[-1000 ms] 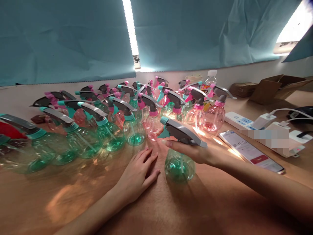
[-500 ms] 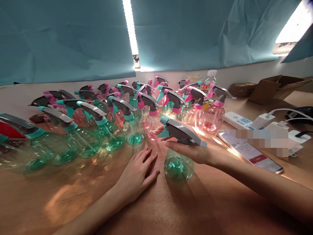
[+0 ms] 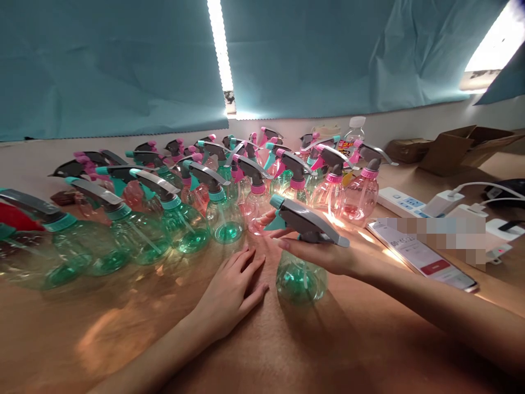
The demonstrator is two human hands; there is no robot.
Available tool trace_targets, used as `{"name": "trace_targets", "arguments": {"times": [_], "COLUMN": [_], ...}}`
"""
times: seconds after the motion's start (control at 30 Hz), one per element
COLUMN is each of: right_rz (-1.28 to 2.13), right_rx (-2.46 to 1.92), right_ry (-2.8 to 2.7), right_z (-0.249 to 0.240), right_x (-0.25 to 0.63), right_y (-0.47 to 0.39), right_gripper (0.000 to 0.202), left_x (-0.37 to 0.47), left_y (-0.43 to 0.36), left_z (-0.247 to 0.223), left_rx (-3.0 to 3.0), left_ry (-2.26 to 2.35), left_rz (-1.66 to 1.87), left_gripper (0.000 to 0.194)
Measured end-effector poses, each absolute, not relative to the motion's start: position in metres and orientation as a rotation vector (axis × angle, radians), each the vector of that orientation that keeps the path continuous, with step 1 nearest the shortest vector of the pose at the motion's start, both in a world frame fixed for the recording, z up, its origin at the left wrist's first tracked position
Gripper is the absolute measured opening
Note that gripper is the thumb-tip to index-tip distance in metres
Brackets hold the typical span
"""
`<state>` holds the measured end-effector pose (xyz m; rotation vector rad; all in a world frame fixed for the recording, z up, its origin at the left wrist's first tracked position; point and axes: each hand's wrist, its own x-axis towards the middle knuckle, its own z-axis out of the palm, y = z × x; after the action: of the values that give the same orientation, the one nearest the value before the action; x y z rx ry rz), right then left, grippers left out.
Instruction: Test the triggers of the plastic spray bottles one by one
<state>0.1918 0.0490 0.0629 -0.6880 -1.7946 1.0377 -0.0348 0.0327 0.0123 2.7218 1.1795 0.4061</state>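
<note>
In the head view, the right hand wraps the neck of a green spray bottle upright on the table; the left hand lies flat beside it, fingers loosely spread. Tabletop opens between the forearms, bounded ahead by spray bottles, rightward by a phone. Hands and bottle match the half-second-earlier frame.

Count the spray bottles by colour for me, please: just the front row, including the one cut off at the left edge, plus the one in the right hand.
Green front-row bottles: 5
Pink front-row bottles: 4
Green held bottle, in the right hand: 1
Total: 10
</note>
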Motion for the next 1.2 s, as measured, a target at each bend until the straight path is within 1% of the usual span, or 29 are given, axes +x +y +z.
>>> {"name": "trace_targets", "arguments": {"times": [0.13,0.4,0.57,0.87,1.2], "right_rz": [0.996,1.036,0.992,0.953,0.873], "right_rx": [-0.648,-0.617,-0.649,-0.640,-0.759], "right_ry": [-1.785,-1.761,-1.792,-1.770,-1.843], "right_z": [0.0638,0.0662,0.0634,0.0663,0.0659], "right_x": [0.1898,0.1884,0.1894,0.1878,0.1910], "right_y": [0.0485,0.0477,0.0490,0.0466,0.0456], "right_gripper": [0.030,0.031,0.037,0.028,0.021], "left_x": [-0.0353,-0.0338,-0.0341,-0.0346,-0.0335], "left_y": [0.0322,0.0317,0.0314,0.0311,0.0320], "left_z": [0.0119,0.0129,0.0127,0.0128,0.0132], "left_rx": [2.720,2.724,2.724,2.725,2.734], "left_ry": [1.179,1.194,1.188,1.201,1.210], "left_rz": [0.398,0.342,0.370,0.335,0.312], "left_gripper": [0.048,0.048,0.048,0.049,0.049]}}
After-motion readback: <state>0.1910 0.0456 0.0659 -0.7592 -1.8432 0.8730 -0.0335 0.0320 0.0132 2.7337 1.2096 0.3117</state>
